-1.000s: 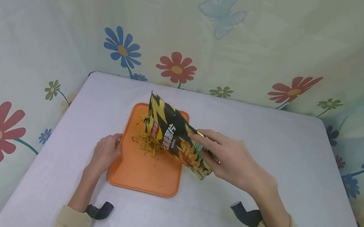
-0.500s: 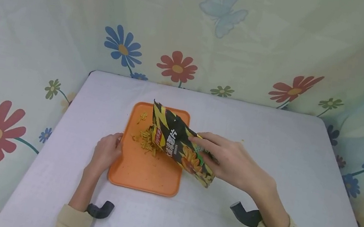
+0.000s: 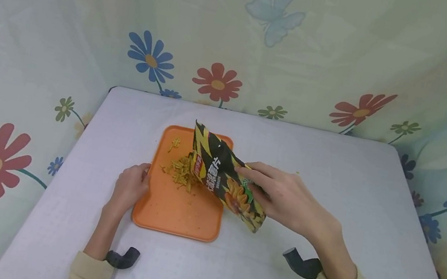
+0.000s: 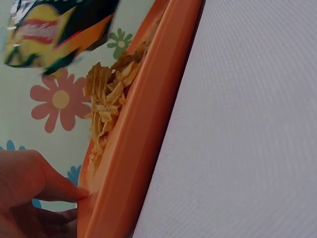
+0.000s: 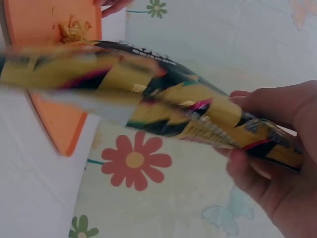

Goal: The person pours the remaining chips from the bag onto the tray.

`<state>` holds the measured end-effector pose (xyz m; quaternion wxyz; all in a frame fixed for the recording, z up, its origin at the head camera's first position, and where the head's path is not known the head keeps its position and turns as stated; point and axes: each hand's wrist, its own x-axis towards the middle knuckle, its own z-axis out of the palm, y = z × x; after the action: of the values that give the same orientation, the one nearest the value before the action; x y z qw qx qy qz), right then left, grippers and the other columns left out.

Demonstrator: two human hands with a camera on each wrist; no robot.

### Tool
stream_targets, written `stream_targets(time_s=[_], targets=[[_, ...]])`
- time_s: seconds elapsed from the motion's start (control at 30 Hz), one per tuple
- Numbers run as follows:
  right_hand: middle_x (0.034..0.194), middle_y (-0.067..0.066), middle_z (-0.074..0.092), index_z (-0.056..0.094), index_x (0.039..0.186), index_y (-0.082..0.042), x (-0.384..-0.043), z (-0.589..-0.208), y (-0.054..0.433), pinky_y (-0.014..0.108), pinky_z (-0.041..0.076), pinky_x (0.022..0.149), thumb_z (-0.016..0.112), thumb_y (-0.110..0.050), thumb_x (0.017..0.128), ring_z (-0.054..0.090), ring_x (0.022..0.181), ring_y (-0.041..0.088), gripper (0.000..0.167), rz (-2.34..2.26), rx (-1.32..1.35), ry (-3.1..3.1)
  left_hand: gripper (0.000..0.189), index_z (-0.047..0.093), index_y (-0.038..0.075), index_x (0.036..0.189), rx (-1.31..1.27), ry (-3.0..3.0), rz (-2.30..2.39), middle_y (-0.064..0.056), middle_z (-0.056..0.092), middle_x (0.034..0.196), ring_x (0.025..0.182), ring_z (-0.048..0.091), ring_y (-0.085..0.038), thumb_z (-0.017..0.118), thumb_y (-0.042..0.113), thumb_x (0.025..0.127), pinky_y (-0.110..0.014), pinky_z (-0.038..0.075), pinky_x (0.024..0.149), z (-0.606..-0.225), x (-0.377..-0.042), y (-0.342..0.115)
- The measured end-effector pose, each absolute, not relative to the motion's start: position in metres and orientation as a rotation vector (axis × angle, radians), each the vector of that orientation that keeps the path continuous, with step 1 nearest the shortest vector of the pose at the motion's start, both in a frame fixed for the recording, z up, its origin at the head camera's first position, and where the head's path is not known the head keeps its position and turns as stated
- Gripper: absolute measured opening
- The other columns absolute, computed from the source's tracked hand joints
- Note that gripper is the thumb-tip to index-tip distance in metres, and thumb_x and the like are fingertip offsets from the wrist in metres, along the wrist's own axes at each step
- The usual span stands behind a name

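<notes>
My right hand [image 3: 287,197] grips a black-and-yellow potato chip bag [image 3: 219,166], tilted over the right part of an orange tray [image 3: 175,213]. In the right wrist view the bag [image 5: 119,79] lies between thumb and fingers and looks fairly flat. Its mouth end points toward the tray's far left. Broken chips [image 3: 182,172] form a pile below that end, and a few crumbs lie apart from it. At the tray's left edge my left hand [image 3: 131,188] pinches the rim, as the left wrist view shows at the fingertips [image 4: 81,192].
A white cloth [image 3: 246,271] covers the table, with its far edge in front of a flowered curtain [image 3: 318,51]. Dark curved mounts sit at both wrists, the right one [image 3: 302,264] close over the cloth. A tiny crumb [image 3: 297,173] lies beyond the right hand.
The bag has shifted right and slightly toward me, uncovering more of the chip pile. My right hand keeps its grip on it. The left hand and tray stay in place.
</notes>
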<state>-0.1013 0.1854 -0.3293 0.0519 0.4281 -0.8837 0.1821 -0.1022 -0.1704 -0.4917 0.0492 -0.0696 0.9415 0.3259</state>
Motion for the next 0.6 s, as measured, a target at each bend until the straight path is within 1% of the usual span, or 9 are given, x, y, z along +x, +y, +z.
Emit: stream_targets(time_s=[0.07, 0.17, 0.4, 0.6], targets=[[0.123, 0.01, 0.071, 0.071, 0.13, -0.008, -0.1011, -0.3292, 0.1859, 0.017, 0.043, 0.051, 0.074, -0.001, 0.089, 0.062, 0.077, 0.011, 0.041, 0.558, 1.297, -2.693, 0.041, 0.057, -0.009, 0.139, -0.208, 2.869, 0.996, -0.015, 0.065, 0.09, 0.067, 0.056, -0.019, 0.058, 0.001, 0.099, -0.028, 0.046, 0.057, -0.4913, -0.1021, -0.1704], [0.123, 0.009, 0.071, 0.071, 0.13, -0.009, -0.101, -0.3291, 0.186, 0.018, 0.048, 0.055, 0.075, -0.002, 0.089, 0.064, 0.082, 0.012, 0.041, 0.56, 1.293, -2.694, 0.041, 0.057, -0.009, 0.138, -0.205, 2.869, 1.001, -0.015, 0.065, 0.09, 0.066, 0.056, -0.019, 0.057, 0.001, 0.099, -0.028, 0.046, 0.056, -0.4907, -0.1019, -0.1705], [0.123, 0.009, 0.071, 0.071, 0.129, -0.009, -0.1008, -0.3305, 0.1851, 0.017, 0.049, 0.056, 0.074, -0.002, 0.09, 0.064, 0.082, 0.012, 0.041, 0.576, 1.308, -2.701, 0.04, 0.058, -0.009, 0.138, -0.197, 2.884, 0.989, -0.015, 0.065, 0.09, 0.065, 0.055, -0.018, 0.058, 0.001, 0.099, -0.027, 0.045, 0.055, -0.4912, -0.1014, -0.1705], [0.124, 0.009, 0.07, 0.071, 0.13, -0.01, -0.0987, -0.3299, 0.1853, 0.024, 0.058, 0.066, 0.076, -0.002, 0.088, 0.069, 0.089, 0.015, 0.043, 0.573, 1.303, -2.682, 0.04, 0.058, -0.009, 0.137, -0.193, 2.89, 0.999, -0.015, 0.065, 0.09, 0.064, 0.055, -0.018, 0.058, 0.001, 0.098, -0.027, 0.045, 0.055, -0.4913, -0.1013, -0.1703]])
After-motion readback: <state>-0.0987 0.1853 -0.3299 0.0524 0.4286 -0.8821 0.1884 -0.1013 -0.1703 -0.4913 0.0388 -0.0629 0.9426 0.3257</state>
